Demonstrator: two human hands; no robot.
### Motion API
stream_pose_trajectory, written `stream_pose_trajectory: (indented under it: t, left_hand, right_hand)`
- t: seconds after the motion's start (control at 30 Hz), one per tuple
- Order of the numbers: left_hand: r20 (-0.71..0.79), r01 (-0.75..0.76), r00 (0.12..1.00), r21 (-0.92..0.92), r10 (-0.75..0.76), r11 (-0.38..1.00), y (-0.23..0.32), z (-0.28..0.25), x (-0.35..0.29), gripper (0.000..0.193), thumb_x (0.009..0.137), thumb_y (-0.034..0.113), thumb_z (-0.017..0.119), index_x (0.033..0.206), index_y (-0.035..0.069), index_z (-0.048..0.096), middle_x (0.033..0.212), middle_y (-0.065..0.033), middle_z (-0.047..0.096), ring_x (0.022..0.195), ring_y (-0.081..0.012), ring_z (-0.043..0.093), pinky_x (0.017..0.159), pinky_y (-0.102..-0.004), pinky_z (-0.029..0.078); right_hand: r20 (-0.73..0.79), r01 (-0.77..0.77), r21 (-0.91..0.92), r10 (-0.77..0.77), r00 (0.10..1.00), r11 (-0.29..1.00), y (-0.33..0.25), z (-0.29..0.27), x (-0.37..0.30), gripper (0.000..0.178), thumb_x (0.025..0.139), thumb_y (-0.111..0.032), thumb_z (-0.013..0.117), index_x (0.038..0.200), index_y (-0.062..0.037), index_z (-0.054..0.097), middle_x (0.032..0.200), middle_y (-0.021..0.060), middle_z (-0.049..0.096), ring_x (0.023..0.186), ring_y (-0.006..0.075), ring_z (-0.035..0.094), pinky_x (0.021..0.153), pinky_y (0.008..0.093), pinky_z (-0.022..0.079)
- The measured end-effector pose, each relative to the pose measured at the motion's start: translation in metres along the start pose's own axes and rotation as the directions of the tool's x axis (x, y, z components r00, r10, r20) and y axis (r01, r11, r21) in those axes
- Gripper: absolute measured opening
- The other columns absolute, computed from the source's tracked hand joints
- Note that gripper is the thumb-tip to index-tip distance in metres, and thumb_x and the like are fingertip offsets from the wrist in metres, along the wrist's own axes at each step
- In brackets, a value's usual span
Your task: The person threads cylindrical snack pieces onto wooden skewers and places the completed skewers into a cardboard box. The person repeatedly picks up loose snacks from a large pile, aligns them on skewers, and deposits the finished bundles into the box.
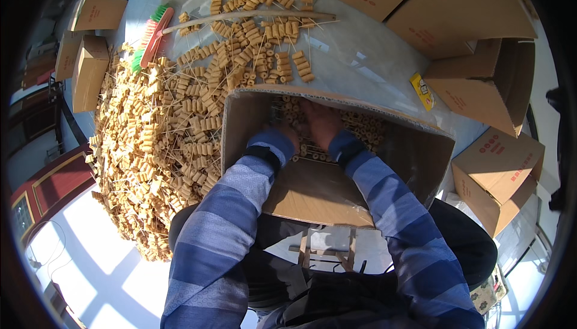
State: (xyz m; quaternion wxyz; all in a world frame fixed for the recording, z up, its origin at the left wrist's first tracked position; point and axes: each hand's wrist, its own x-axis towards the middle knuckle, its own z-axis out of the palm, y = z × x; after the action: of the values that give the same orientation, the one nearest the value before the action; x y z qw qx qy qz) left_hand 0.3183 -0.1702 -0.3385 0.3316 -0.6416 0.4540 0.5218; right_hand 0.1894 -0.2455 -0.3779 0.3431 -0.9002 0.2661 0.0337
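An open cardboard box stands in front of me, with brown ring-shaped snack pieces on thin sticks lying inside. Both my hands reach down into it. My right hand lies over the snack sticks near the far wall, back up, its fingers seemingly stretched forward in shadow. Close beside it, my left hand is over the sticks on the box's left side; its fingers are mostly hidden. Outside the box, to the left, spreads a large heap of the same snack sticks.
A red brush with green bristles and a long wooden handle lies across the heap. More cardboard boxes stand right, behind and far left. A yellow packet lies near the right boxes. A wooden stool shows below.
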Motion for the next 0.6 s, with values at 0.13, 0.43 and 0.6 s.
stream_pose_trajectory:
  t: [0.13,0.43,0.6]
  left_hand:
    - [-0.037,-0.060,0.997,0.060,0.062,0.996,-0.005,-0.014,-0.002,0.046,0.088,0.026,0.060,0.132,0.011,0.064,0.143,-0.0181,0.053,0.132,-0.0341,0.051,0.110,-0.0488,0.040]
    - [-0.258,0.053,0.965,0.026,-0.045,0.998,0.002,0.012,0.000,0.053,0.093,0.023,0.051,0.143,0.006,0.050,0.145,-0.0185,0.048,0.134,-0.0348,0.047,0.110,-0.0528,0.034]
    - [-0.236,0.035,0.969,-0.146,-0.069,0.989,0.001,0.021,0.010,0.056,0.088,0.019,0.057,0.140,0.001,0.051,0.148,-0.0202,0.043,0.134,-0.0359,0.045,0.111,-0.0514,0.033]
  right_hand:
    - [-0.014,0.019,-0.086,-0.020,1.000,0.996,0.004,0.009,0.007,0.052,0.089,-0.022,0.062,0.137,-0.0093,0.049,0.142,0.0188,0.051,0.134,0.0378,0.046,0.111,0.0531,0.035]
    - [-0.052,-0.004,-0.162,-0.004,0.999,0.987,-0.007,0.012,0.007,0.044,0.089,-0.016,0.056,0.133,-0.0097,0.052,0.134,0.0167,0.056,0.128,0.0366,0.052,0.108,0.0496,0.040]
    - [-0.048,0.104,-0.125,-0.110,0.993,0.987,0.002,-0.005,-0.009,0.049,0.087,-0.012,0.060,0.135,-0.0084,0.052,0.136,0.0176,0.053,0.129,0.0381,0.050,0.110,0.0486,0.039]
